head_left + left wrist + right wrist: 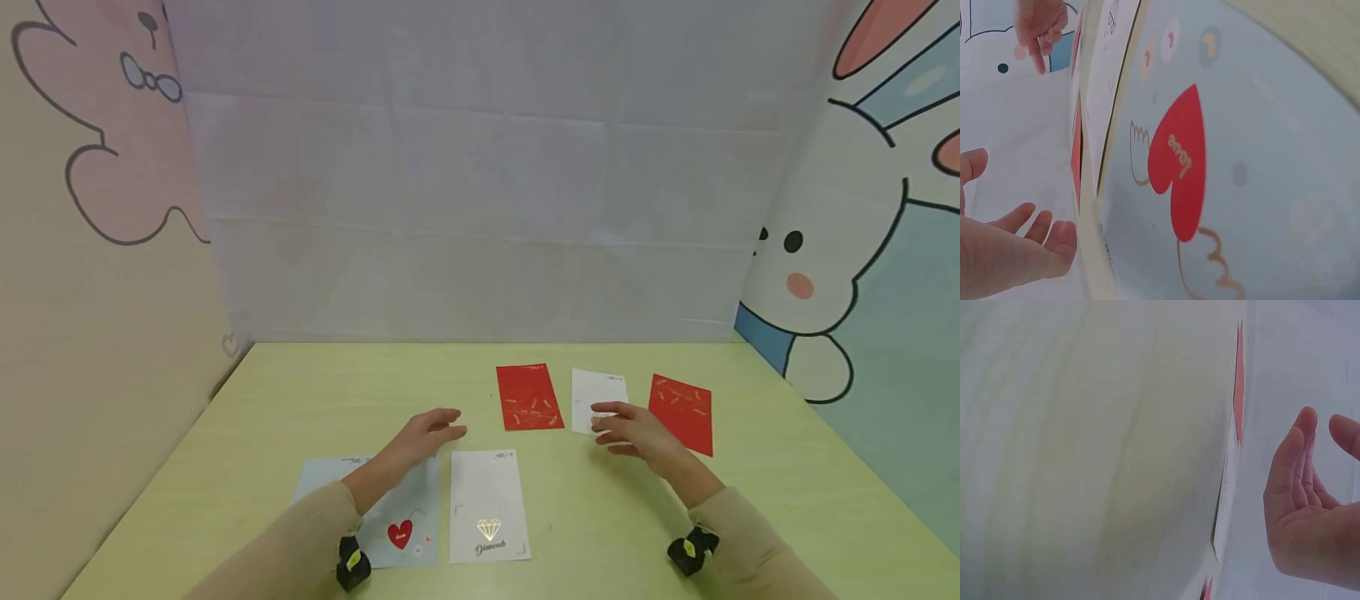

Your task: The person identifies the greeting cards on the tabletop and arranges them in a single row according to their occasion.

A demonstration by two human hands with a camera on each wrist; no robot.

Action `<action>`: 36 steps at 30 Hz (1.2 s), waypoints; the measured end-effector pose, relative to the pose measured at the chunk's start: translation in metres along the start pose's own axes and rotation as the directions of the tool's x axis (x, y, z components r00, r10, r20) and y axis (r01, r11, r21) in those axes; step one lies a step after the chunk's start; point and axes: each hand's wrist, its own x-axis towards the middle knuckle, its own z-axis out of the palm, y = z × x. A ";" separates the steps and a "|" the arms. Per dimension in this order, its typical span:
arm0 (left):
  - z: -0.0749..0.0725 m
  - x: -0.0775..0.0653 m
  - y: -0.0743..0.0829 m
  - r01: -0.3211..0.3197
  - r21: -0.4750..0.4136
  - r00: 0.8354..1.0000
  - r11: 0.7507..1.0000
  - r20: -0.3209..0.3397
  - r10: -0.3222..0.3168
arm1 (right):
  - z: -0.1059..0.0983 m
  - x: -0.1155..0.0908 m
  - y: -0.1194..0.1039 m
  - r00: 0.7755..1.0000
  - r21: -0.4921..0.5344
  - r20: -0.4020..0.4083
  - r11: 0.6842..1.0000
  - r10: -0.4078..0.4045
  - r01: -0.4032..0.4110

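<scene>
Past diamond card's (pixel 483 492) right edge, open table (pixel 588 517)

Pale-blue rectangular card (pixel 408 497) with red heart motif (pixel 401 534); white rectangular card (pixel 487 492), gold diamond motif (pixel 488 529); two red rectangular cards (pixel 530 398), pale-marked; yellow-green bench (pixel 600 533).

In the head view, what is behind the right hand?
The far white card and the rightmost red card. The white card's upper part shows, but the right hand hides part of its lower area and the red card's lower left corner.
</scene>
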 end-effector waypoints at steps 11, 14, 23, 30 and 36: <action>0.013 0.010 0.008 0.050 0.021 0.999 0.999 0.011 -0.050 | -0.023 0.003 0.006 0.995 0.024 -0.092 0.999 0.040 -0.038; 0.017 0.011 0.011 0.057 0.076 0.997 0.995 0.050 -0.061 | -0.030 0.005 0.007 0.991 0.079 -0.126 0.996 0.054 -0.045; 0.028 0.018 0.018 0.028 0.112 0.989 0.993 0.141 -0.043 | -0.051 0.007 0.010 0.978 0.205 -0.182 0.976 0.106 -0.068; 0.035 0.032 0.023 -0.028 0.039 0.990 0.999 0.138 0.022 | -0.063 0.008 0.013 0.974 0.298 -0.198 0.953 0.110 -0.047; 0.050 0.041 0.033 -0.038 0.008 0.990 0.999 0.139 0.037 | -0.067 0.010 0.015 0.974 0.307 -0.191 0.950 0.122 -0.059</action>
